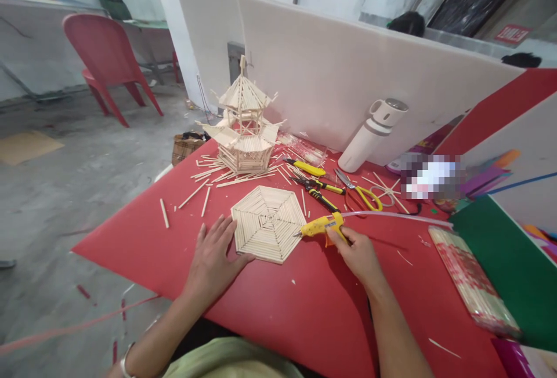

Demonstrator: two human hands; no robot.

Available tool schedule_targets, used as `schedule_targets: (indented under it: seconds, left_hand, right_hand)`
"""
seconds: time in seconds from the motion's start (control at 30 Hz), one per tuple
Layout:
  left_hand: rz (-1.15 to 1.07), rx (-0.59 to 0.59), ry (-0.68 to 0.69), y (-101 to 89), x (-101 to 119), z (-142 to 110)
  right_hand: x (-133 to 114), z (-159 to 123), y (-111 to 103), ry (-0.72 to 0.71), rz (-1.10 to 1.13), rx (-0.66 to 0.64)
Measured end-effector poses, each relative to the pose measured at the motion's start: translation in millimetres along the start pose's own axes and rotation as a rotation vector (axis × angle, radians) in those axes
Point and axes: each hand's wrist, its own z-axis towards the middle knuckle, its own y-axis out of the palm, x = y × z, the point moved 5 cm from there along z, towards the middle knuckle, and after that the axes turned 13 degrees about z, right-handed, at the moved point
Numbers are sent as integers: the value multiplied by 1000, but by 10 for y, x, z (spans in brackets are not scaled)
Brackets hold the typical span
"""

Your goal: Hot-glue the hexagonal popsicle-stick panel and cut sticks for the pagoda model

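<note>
A flat hexagonal panel of wooden sticks [270,224] lies on the red tabletop [278,297]. My left hand [214,255] rests at the panel's left edge, fingers stretched out and the thumb along its lower left side. My right hand [357,250] is wrapped round the handle of a yellow glue gun [321,225]. Its nozzle points left, at the panel's right corner; whether it touches cannot be made out. Behind the panel stands a pagoda model [247,126] built of the same sticks, with two tiers of roofs.
Loose sticks [209,172] lie round the pagoda. Pliers [319,195], a yellow cutter [307,167] and scissors [361,189] are behind the glue gun. A white thermos [372,134] stands near the white partition [322,59]. A pack of sticks [472,276] lies at right. A red chair [104,56] is beyond.
</note>
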Motion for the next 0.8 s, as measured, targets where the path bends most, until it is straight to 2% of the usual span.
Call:
schedule_targets:
  seconds: [0.1,0.27,0.43,0.67,0.8]
  left_hand:
    - [-5,-12,-7,-8,2,-5]
    - [-17,-7,-1,-9,9,-19]
    - [-33,29,27,-17,9,-34]
    - [-81,87,34,-17,-20,-57]
    - [-126,135,41,-3,-62,-87]
  right_hand:
    - [-98,-40,106,-30,25,-84]
    - [-358,-137,256,-51,71,-61]
    - [-582,-88,463,-83,28,-111]
    - [-658,149,715,-115,-60,-153]
    - [-581,248,708,-49,-77,-205]
